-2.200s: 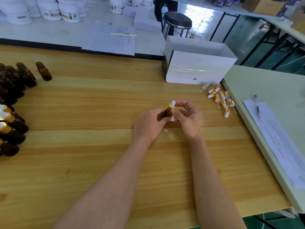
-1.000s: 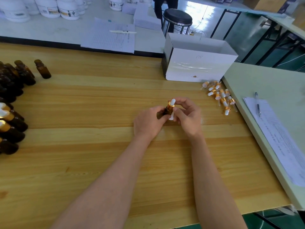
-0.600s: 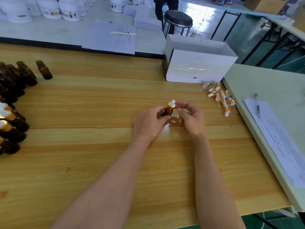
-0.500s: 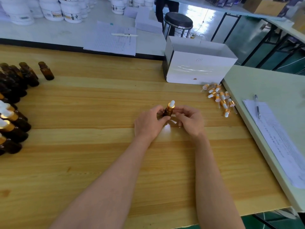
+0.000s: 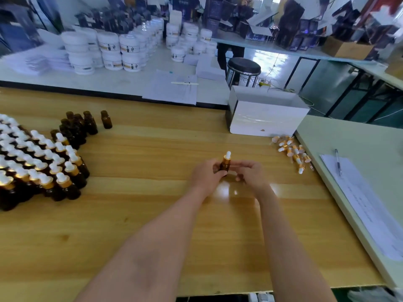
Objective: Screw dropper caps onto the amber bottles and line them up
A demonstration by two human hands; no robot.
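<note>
A small packing workshop: capped amber bottles point(image 5: 39, 162) stand massed in rows on a long wooden table point(image 5: 152, 214), and loose dropper caps point(image 5: 292, 151) lie heaped beside a white carton point(image 5: 266, 118). Stacks of labelled white tubs point(image 5: 109, 51) crowd the bench behind, dark product boxes point(image 5: 305, 29) pile up at the back, and paperwork point(image 5: 370, 210) lies alongside

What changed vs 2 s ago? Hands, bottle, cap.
The right hand let go of the dropper cap it was twisting and dropped beside the amber bottle; whether it still touches the bottle is unclear. The view tilted up, showing more capped bottles. Unchanged: the left hand still holds the bottle; loose caps and white box stay put.
</note>
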